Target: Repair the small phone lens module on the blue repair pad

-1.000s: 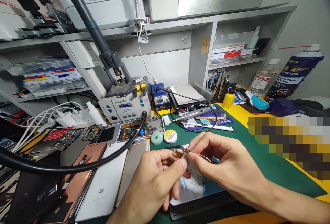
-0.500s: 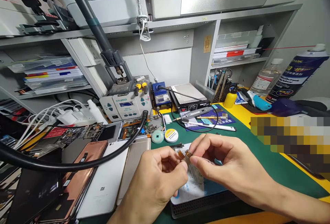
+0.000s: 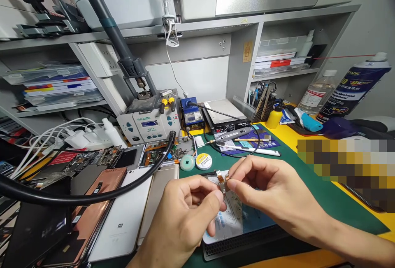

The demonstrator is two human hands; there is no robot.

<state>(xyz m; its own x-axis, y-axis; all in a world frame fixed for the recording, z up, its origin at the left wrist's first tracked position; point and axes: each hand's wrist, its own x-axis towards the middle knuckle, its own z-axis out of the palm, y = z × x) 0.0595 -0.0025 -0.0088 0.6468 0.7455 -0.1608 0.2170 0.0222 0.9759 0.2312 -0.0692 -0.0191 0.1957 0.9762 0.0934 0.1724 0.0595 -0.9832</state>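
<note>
A tiny electronic part with orange-brown flex cables is held up in front of me, between the fingertips of both hands. My left hand pinches its lower left side with thumb and index finger, the other fingers curled in. My right hand is closed in a pinch at the part's upper right end, partly hiding it. Below the hands lies a whitish-blue printed sheet or plate on a dark perforated base. The part's exact kind is too small to make out.
Left of my hands lie a white phone back, a copper-coloured one and opened circuit boards. A thick black hose crosses above them from the rework station. A soldering iron and a white-handled brush lie behind the hands.
The part has turned between the fingertips, and one flex end now points more upright. My right fingers have shifted slightly on it. The whole view has drifted a little.
</note>
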